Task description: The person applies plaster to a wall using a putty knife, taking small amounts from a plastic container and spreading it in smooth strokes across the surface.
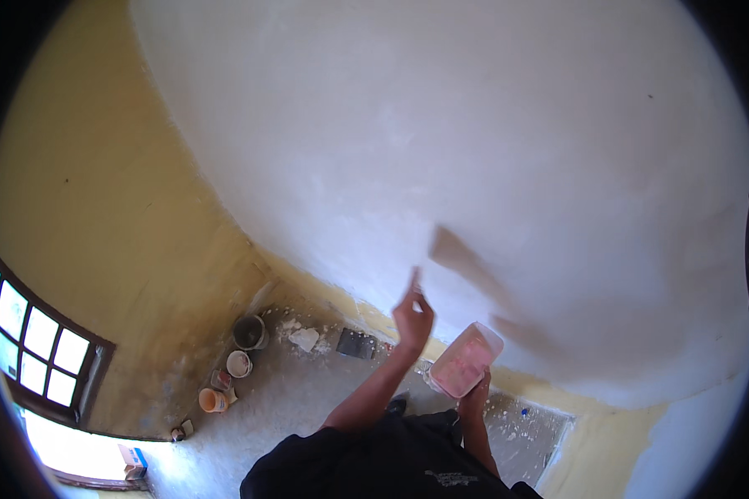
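My left hand (412, 316) is raised near the white wall (441, 125), closed on a thin, blurred tool (416, 277) seen almost edge-on; a broad shadow falls on the wall above it. Lower and to the right, my right hand (475, 397) is closed on a translucent rectangular tub (466, 360) with pink contents, holding it tilted just in front of the wall's lower part.
Yellow walls (100, 208) frame the white one. At left are a dark-framed window (40, 333), a dark bucket (250, 333), a white pail (240, 363) and an orange container (212, 400). Pale debris (304, 339) and a dark flat slab (356, 343) lie on the stained floor.
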`<state>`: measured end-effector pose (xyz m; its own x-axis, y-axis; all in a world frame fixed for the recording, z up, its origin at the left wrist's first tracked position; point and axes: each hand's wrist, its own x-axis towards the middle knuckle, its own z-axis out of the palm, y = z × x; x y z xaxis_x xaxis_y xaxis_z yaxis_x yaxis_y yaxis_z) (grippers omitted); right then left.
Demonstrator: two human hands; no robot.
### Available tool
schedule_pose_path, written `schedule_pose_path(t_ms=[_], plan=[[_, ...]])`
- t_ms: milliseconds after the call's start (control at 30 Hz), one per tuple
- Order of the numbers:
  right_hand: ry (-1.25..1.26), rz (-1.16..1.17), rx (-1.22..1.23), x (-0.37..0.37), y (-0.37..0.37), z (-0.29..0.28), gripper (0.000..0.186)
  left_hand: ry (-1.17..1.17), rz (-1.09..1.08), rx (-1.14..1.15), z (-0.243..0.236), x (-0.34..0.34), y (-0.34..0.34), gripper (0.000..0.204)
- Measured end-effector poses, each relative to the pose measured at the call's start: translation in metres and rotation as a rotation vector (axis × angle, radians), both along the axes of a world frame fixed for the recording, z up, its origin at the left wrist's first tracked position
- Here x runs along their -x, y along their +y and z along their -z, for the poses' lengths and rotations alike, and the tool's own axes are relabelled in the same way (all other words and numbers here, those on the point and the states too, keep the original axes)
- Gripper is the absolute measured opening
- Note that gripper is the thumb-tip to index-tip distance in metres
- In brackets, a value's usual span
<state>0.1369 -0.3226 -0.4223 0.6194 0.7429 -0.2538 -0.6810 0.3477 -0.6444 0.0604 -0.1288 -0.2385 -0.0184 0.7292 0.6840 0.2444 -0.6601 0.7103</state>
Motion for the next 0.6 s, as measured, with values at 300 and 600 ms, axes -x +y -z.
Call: schedule_pose_path(t_ms=[300,600], plan=[[-0.152,-0.055,0.032,-0.029,-0.025,-0.012,0.051,-0.29,-0.221,0.213,-0.091,0.008,0.11,0.018],[0.03,-0.219,0.003,-0.086,-0.052,-0.02,0.05,0.018,-0.12,0.072,-0.141,-0.069,-0.041,0.034]])
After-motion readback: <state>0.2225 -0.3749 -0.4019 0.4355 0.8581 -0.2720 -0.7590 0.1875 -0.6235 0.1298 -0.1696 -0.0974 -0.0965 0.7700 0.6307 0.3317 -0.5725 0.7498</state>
